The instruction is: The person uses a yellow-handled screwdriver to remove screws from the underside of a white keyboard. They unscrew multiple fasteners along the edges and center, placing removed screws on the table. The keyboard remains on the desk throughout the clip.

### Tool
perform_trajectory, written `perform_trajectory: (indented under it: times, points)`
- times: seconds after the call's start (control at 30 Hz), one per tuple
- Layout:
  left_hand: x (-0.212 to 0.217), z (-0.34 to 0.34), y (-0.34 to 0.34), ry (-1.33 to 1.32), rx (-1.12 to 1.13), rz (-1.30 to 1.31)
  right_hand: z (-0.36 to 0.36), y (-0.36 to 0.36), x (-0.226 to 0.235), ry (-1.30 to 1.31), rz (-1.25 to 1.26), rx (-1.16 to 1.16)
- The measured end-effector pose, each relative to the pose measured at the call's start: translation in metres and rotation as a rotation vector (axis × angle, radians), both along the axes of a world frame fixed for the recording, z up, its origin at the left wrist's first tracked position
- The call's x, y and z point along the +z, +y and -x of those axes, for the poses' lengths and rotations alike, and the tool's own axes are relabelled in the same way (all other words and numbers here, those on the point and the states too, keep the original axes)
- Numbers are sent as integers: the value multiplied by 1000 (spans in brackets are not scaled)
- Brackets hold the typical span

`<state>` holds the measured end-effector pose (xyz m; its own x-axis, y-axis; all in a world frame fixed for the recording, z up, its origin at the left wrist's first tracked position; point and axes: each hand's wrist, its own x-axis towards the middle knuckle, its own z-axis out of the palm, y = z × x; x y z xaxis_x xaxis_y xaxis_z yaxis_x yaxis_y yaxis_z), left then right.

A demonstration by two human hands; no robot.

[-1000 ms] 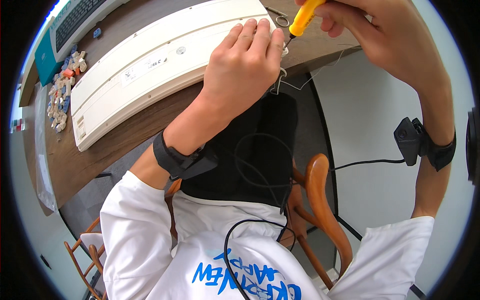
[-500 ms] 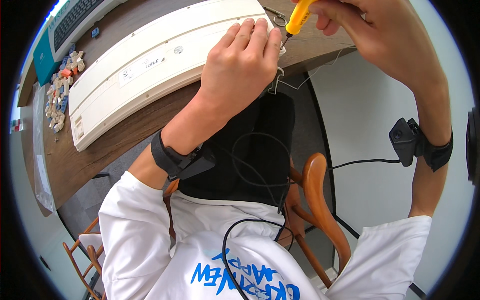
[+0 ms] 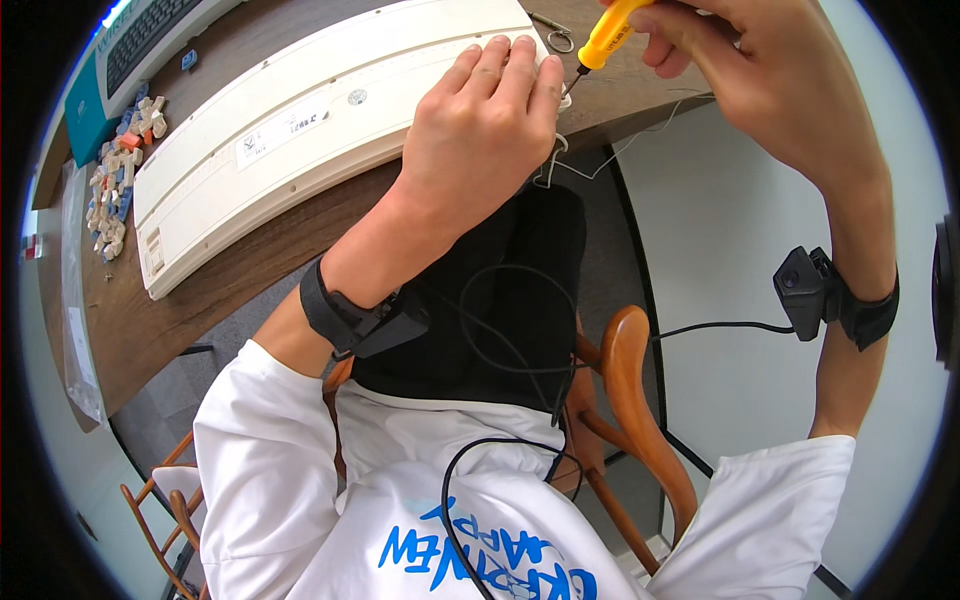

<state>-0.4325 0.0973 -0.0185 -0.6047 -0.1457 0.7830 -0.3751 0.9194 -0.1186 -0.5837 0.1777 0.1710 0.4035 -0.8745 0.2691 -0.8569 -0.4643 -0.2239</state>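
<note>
Across the right end of the white keyboard, I am resting my left hand palm down, its four fingers stretching out long and slightly apart, the thumb hiding from view. The keyboard is lying bottom up on the wooden table. Beyond its right end, my right hand is holding a yellow screwdriver, fingers closing around the handle; the blade is pointing down at the keyboard's near right corner, but I cannot tell whether it is touching a screw. A metal ring is sitting just beside the keyboard's right end, and loose keycaps are lying in a heap by its left end.
</note>
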Motion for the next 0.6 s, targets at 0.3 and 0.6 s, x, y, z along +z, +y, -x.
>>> perform_trajectory:
  times: [0.3,0.6]
  points:
    - [1,0,0,10,-6,-5,4,-5,-5,-42,-19,-10]
    - [-1,1,-1,10,2,3,-3,-3,5,36,-106,-144]
